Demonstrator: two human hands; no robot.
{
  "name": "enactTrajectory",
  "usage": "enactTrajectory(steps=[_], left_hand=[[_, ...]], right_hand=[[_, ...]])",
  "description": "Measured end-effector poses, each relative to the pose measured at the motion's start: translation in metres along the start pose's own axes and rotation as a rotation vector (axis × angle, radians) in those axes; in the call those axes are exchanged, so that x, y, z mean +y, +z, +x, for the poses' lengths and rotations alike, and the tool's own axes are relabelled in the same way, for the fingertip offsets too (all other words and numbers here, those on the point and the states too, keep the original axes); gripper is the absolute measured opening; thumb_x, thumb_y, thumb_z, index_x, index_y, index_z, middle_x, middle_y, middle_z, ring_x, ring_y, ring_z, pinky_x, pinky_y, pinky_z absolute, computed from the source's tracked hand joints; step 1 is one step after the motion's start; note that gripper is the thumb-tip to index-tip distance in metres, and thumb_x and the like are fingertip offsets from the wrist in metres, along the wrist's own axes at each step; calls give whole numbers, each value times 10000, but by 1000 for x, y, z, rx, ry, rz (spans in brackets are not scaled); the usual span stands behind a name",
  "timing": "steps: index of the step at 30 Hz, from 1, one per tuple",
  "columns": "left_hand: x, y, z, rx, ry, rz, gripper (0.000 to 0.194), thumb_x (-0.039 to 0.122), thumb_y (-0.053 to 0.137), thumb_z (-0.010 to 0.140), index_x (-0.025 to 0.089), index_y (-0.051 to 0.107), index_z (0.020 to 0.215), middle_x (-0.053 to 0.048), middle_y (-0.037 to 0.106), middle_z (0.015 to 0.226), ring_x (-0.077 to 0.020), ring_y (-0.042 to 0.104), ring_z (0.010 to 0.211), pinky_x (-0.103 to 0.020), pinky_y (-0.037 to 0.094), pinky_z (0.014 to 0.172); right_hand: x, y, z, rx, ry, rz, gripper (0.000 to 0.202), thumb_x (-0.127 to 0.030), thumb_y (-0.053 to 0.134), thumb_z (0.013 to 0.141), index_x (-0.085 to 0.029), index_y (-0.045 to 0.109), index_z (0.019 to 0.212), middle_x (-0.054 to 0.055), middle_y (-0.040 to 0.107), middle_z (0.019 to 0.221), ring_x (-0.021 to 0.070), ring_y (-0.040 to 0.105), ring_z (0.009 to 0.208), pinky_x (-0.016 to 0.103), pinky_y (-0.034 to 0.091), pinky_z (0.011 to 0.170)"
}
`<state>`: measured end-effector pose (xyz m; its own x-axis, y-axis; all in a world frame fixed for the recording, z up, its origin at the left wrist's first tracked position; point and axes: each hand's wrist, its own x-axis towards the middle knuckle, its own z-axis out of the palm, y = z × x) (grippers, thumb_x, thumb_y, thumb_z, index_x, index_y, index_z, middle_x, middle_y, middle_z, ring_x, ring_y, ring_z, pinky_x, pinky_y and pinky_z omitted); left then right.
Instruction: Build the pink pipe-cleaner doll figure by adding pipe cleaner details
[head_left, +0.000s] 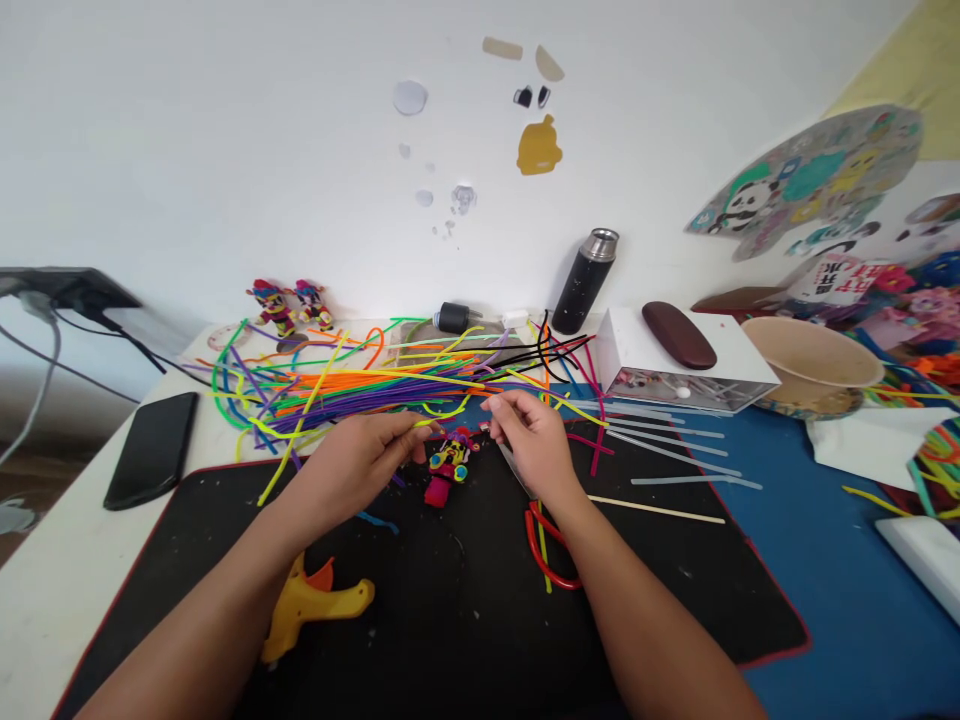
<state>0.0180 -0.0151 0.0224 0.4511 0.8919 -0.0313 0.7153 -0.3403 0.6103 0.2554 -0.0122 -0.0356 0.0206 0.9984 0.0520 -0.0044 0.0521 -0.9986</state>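
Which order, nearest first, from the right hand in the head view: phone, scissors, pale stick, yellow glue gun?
1. Scissors, just below the right hand
2. Pale stick, to its right
3. Yellow glue gun, front left
4. Phone, far left

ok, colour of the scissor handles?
Red; the head view shows the scissor handles best.

Scissors (533,530) right of figurine (450,460) (on mat (450,630), apparently).

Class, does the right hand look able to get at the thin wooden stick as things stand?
Probably yes: the wooden stick lies on the black mat, close to the right hand, with nothing seeming to cover it.
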Motion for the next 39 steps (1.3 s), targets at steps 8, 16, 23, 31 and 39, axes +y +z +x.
enactTrajectory(steps=[8, 16, 23, 31, 39], left_hand=[[2, -10, -5, 10, -19, -125, 477, 548, 402, 1076, 236, 691, 859, -10, 772, 830, -214, 707, 769, -307, 478, 737], [-4, -12, -5, 27, 14, -327, 433, 571, 388, 1084, 224, 645, 1041, -4, 735, 795, -202, 676, 727, -311, 523, 721], [-9, -17, -5, 74, 37, -351, 512, 596, 388, 1078, 205, 680, 922, -26, 701, 848, -208, 649, 777, -309, 497, 747], [-11, -19, -1, 100, 31, -219, 436, 522, 473, 1029, 210, 633, 769, 18, 610, 708, -179, 576, 665, -279, 403, 636], [-13, -19, -2, 15, -18, -280, 366, 472, 516, 1000, 225, 720, 823, 4, 714, 765, -194, 675, 713, -285, 467, 682]], right_hand=[[4, 8, 2, -13, 19, 32, 375, -559, 692, 916, -188, 738, 885, -32, 595, 609, 142, 541, 560, 278, 449, 595], [-14, -17, -18, -183, 70, -315, 330, -507, 637, 967, -195, 728, 913, -9, 649, 677, 175, 607, 652, 301, 452, 658], [-18, -40, -52, -311, 171, -528, 290, -460, 598, 1001, -204, 718, 935, 2, 682, 744, 191, 643, 718, 306, 453, 696], [-37, -52, -74, -414, 128, -949, 184, -346, 631, 1014, -216, 753, 1062, 56, 764, 957, 241, 709, 883, 339, 474, 795], [-37, -60, -93, -533, 176, -1269, 303, -288, 711, 972, -194, 715, 1260, 110, 743, 1145, 307, 724, 1019, 391, 501, 896]])
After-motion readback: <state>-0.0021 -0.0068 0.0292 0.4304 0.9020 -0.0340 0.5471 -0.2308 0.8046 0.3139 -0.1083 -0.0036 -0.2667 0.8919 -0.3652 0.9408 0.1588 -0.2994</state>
